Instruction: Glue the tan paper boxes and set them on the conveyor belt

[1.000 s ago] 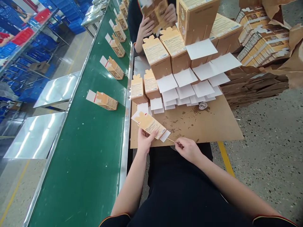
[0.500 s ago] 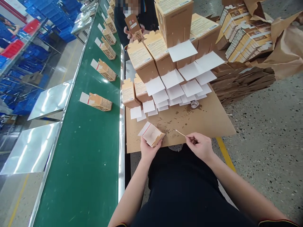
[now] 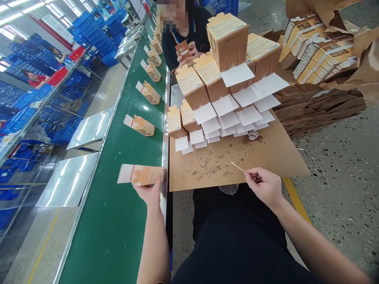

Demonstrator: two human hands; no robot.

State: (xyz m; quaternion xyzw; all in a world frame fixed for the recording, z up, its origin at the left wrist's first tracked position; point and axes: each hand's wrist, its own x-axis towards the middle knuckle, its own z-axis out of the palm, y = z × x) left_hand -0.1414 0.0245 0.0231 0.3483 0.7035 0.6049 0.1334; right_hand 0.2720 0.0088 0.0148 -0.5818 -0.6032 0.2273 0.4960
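No words can be read, even on the blurry box (image 3: 143,174) in the left hand (image 3: 150,192). Tiny print sits on top of the tall box (image 3: 228,45) by the board's (image 3: 269,161) far side and the small boxes (image 3: 175,128) at its left edge.

Held carton (image 3: 143,174) blurred, stick tip (image 3: 232,163) too small to tell, brown paper (image 3: 368,65) cut off by right edge
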